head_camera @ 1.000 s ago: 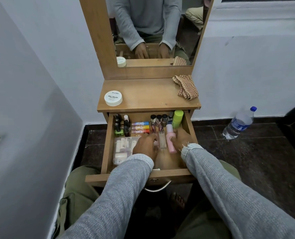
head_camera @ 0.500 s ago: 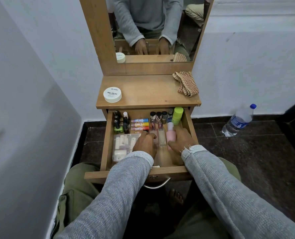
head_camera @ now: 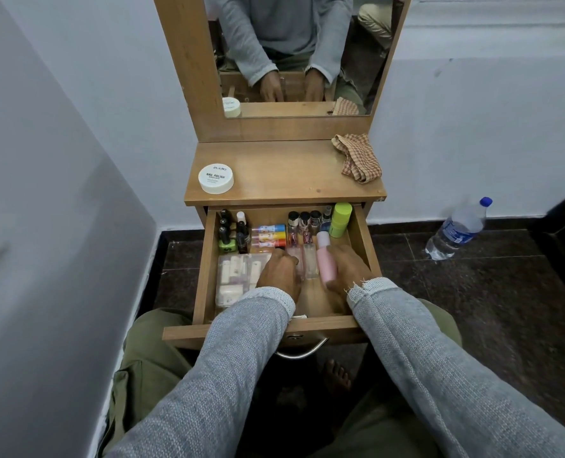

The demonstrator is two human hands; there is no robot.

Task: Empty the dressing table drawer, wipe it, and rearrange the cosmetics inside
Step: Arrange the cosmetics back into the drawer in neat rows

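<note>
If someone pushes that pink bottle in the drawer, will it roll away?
Probably a little. The pink bottle looks round and lies on its side, so it could roll. The right hand and a clear bottle flank it, likely stopping it. It seems light plastic.

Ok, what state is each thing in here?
drawer: pulled open, full of cosmetics
pink bottle: lying flat, right hand against it
clear bottle: lying flat, between the hands
left hand: on the clear bottles
white jar: lid on
cloth: crumpled on top
water bottle: capped, on floor
</note>
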